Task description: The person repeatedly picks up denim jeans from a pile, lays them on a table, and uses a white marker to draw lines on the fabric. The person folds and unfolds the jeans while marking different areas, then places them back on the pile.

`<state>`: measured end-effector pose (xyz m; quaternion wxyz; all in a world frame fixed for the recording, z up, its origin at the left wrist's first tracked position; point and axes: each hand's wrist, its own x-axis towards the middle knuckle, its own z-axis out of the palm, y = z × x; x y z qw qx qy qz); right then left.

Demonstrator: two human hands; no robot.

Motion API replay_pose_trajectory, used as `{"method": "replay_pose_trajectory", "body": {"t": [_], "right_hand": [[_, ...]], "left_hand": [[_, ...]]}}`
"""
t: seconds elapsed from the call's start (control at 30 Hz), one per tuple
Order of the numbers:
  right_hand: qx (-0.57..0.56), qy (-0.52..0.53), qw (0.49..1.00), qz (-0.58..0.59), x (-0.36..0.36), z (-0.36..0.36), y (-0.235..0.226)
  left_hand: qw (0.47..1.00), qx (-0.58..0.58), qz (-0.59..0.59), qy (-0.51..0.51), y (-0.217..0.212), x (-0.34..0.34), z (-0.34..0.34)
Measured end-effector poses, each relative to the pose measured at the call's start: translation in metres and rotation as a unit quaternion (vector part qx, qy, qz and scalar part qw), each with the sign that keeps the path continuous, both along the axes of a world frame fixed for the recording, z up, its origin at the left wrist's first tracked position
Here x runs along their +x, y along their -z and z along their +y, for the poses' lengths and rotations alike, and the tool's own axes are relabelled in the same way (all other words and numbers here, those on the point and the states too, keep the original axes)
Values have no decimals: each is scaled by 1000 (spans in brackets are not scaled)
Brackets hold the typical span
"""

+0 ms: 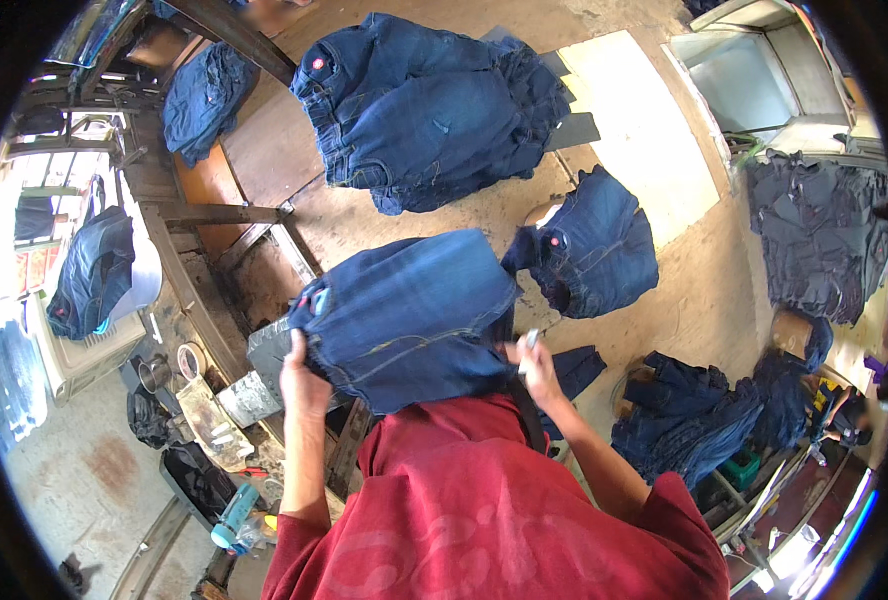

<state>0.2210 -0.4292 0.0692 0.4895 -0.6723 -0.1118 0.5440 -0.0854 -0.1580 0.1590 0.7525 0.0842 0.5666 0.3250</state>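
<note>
Floor: bare brownish concrete (pixel 704 290), dusty, with a pale rectangular sheet (pixel 639 130) lying on it.
Worktop: rough wooden boards (pixel 264 150) on a dark frame.
Window: bright opening (pixel 4 260) at the left edge, daylight pouring in.
Furniture: pale open box (pixel 749 80) at upper right.
Clutter: stacks of dark denim (pixel 819 235) around the floor.

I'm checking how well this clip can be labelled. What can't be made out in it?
Head view only:
- Slim light tool in the right hand: too small to tell its kind.
- Surface under the held jeans: hidden by them.
- Left hand fingers: tucked behind the denim.
- Right rim: another person, cut off and blurred.
</note>
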Motion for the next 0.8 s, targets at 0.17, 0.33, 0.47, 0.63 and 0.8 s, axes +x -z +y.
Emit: {"method": "replay_pose_trajectory", "body": {"t": [0.17,0.33,0.47,0.63,0.8], "right_hand": [[-39,312,891,328,36,77,19],[66,403,825,392,71,118,38],[63,453,834,310,105,126,70],[28,486,849,205,155,137,61],[-114,377,884,253,165,141,57]], "left_hand": [[998,33,49,0,21,-91,35],[991,47,121,-27,1,-176,41],[886,145,433,84,-3,-180,28],[588,510,587,223,-12,-48,-2],[471,610,393,502,9,89,-31]]}}
